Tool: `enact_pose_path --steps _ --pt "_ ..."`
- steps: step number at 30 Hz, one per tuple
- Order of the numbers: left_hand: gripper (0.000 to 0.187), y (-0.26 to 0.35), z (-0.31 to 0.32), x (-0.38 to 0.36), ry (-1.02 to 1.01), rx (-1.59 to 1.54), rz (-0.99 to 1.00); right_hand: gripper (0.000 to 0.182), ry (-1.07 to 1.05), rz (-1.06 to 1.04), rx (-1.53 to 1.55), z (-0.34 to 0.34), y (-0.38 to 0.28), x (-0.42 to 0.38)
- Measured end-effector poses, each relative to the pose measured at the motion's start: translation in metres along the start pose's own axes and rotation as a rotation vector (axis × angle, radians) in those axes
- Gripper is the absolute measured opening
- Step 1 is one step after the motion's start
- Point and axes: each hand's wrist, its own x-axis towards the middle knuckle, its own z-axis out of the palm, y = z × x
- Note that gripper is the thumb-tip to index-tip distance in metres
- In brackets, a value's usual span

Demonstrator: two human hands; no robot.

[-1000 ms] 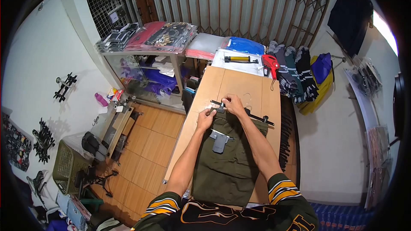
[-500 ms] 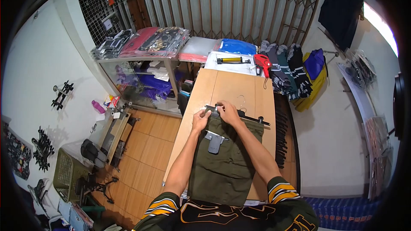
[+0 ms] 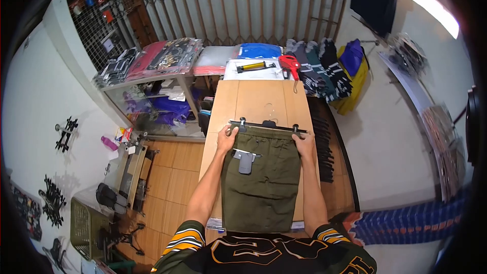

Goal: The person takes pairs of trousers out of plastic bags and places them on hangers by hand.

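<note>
Olive-green shorts (image 3: 264,182) lie flat on the wooden tabletop (image 3: 253,99), waistband away from me. A black clip hanger (image 3: 270,124) runs along the waistband, its clear hook pointing to the far side. Near the left end sits one clip (image 3: 242,123), and another clip (image 3: 296,129) is near the right end. My left hand (image 3: 226,138) is closed on the left corner of the waistband. At the opposite corner, my right hand (image 3: 305,143) pinches the shorts' waistband just below the hanger's end. A grey tag (image 3: 245,164) lies on the left side of the shorts.
Beyond the tabletop are a yellow-and-black hand pump (image 3: 252,66), a red tool (image 3: 289,66) and a blue packet (image 3: 260,50). Bagged clothes (image 3: 172,55) cover a glass cabinet at left. Black hangers (image 3: 322,147) line the table's right side. A green basket (image 3: 89,223) stands lower left.
My right hand has left the left clip and moved right to the other waistband corner. My left hand stays at the left corner. The shorts and hanger lie straighter, and the view has shifted.
</note>
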Motion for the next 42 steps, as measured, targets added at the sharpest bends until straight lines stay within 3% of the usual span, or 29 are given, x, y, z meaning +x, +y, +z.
enact_pose_path --steps 2,3,6,9,11,13,17,22,26,29,33,38,42 --pt "0.052 0.018 -0.005 -0.013 -0.083 -0.163 -0.004 0.077 -0.072 0.107 0.282 -0.010 -0.007 -0.005" --pt "0.052 0.024 -0.007 -0.021 -0.098 -0.163 0.000 0.073 -0.160 0.078 0.407 -0.017 -0.005 -0.012" --pt "0.049 0.035 -0.013 -0.047 -0.056 -0.153 -0.009 0.072 -0.283 0.147 0.340 -0.043 -0.004 -0.038" --pt "0.046 0.089 -0.029 -0.096 -0.068 -0.234 -0.017 0.065 -0.267 0.129 0.437 -0.060 -0.005 -0.078" --pt "0.046 0.081 -0.039 -0.108 -0.124 -0.295 -0.020 0.064 -0.245 0.124 0.467 -0.073 -0.005 -0.104" --pt "0.040 0.083 -0.050 -0.127 -0.147 -0.302 0.002 0.064 -0.235 -0.017 0.570 -0.087 -0.004 -0.132" --pt "0.032 0.147 -0.080 -0.188 -0.318 -0.383 -0.094 0.054 -0.246 -0.039 0.643 -0.125 -0.036 -0.210" --pt "0.028 0.168 -0.109 -0.251 -0.431 -0.474 -0.105 0.057 -0.057 -0.087 0.583 -0.162 -0.021 -0.306" --pt "0.025 0.176 -0.119 -0.305 -0.586 -0.559 -0.127 0.045 0.027 -0.144 0.619 -0.197 -0.018 -0.403" --pt "0.024 0.186 -0.114 -0.344 -0.717 -0.504 -0.199 0.036 0.123 -0.057 0.615 -0.229 -0.007 -0.471" --pt "0.026 0.180 -0.079 -0.401 -0.908 -0.508 -0.320 0.035 0.322 -0.036 0.604 -0.272 0.028 -0.561" --pt "0.025 0.192 -0.025 -0.494 -1.166 -0.407 -0.281 0.037 0.578 0.033 0.588 -0.321 0.053 -0.692" --pt "0.027 0.201 0.015 -0.588 -1.405 -0.407 -0.376 0.025 0.870 0.089 0.574 -0.348 0.056 -0.802"
